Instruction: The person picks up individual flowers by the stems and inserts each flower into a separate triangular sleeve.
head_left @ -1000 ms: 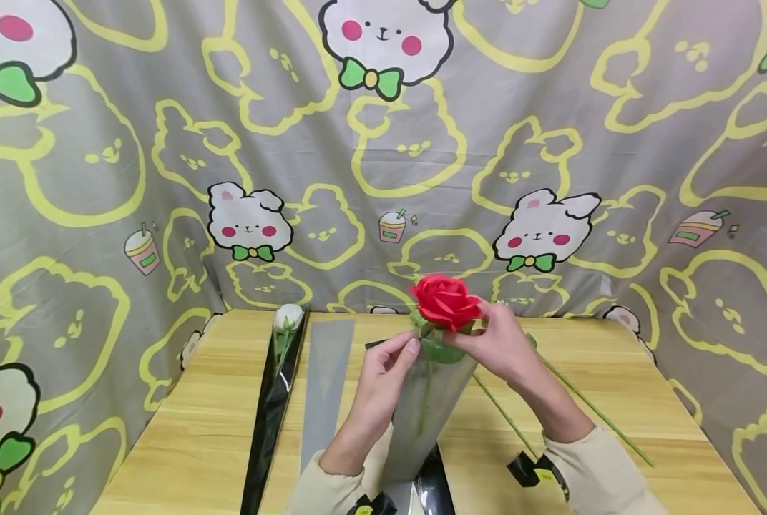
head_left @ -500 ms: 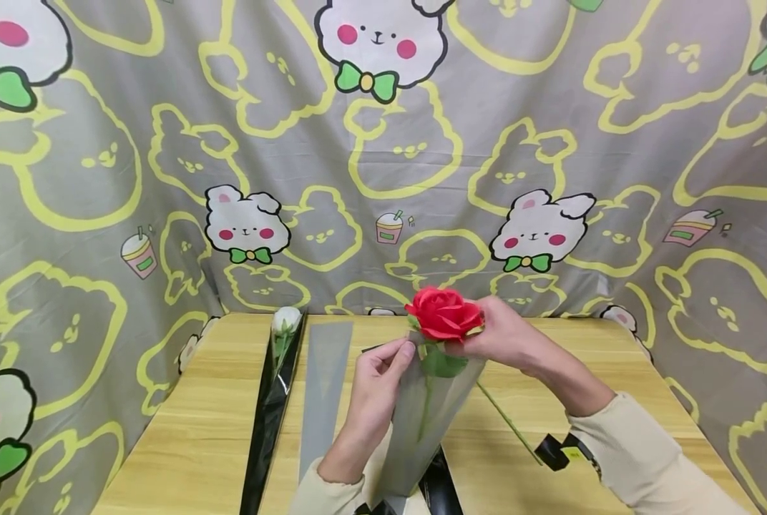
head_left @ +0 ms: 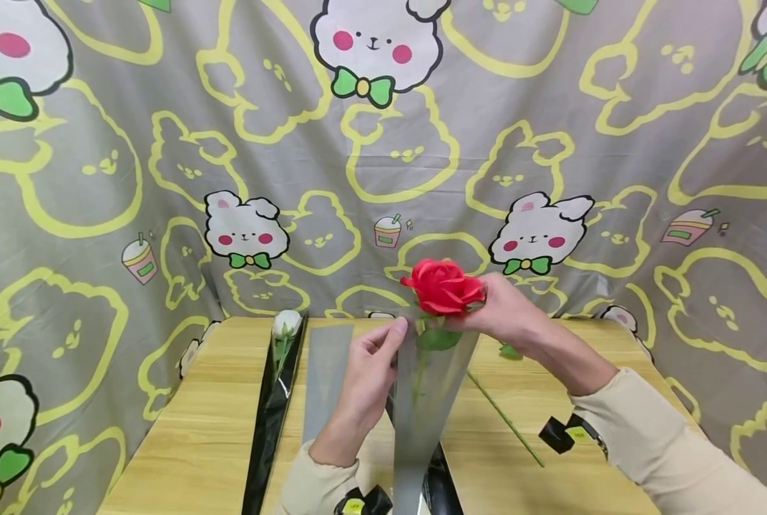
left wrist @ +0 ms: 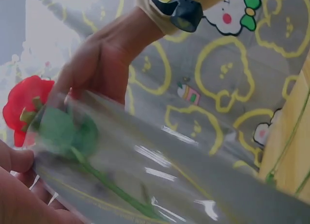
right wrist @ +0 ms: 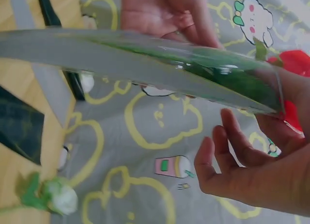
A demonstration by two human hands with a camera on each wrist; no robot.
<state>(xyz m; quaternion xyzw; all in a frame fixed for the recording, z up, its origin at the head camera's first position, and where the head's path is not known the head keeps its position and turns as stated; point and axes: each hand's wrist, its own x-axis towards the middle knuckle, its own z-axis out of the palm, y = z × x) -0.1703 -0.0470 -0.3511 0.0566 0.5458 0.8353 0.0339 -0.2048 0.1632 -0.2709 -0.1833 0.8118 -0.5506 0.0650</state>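
Note:
A red artificial rose [head_left: 444, 287] with green leaves stands in a clear grey flower sleeve [head_left: 416, 429], its bloom above the sleeve's mouth. My left hand [head_left: 364, 372] pinches the sleeve's left edge near the top between thumb and fingers. On the opposite side, my right hand [head_left: 519, 315] grips the sleeve's rim just under the bloom with thumb and forefinger. In the right wrist view, the other fingers [right wrist: 237, 151] of that hand spread loosely below. Through the film, the green stem [left wrist: 114, 187] shows in the left wrist view.
To the left lies a white rose [head_left: 285, 324] in a black sleeve [head_left: 267, 429], beside a flat grey sleeve [head_left: 325, 379]. Another black sleeve [head_left: 441, 479] is partly behind the held one. A loose stem [head_left: 506, 422] lies right; a loose white rose [right wrist: 60, 197] shows in the right wrist view.
The rose and sleeve dipped slightly, then rose, and the sleeve now stands more upright. My right forearm has swung outward to the right. Both hands stay at the sleeve's mouth.

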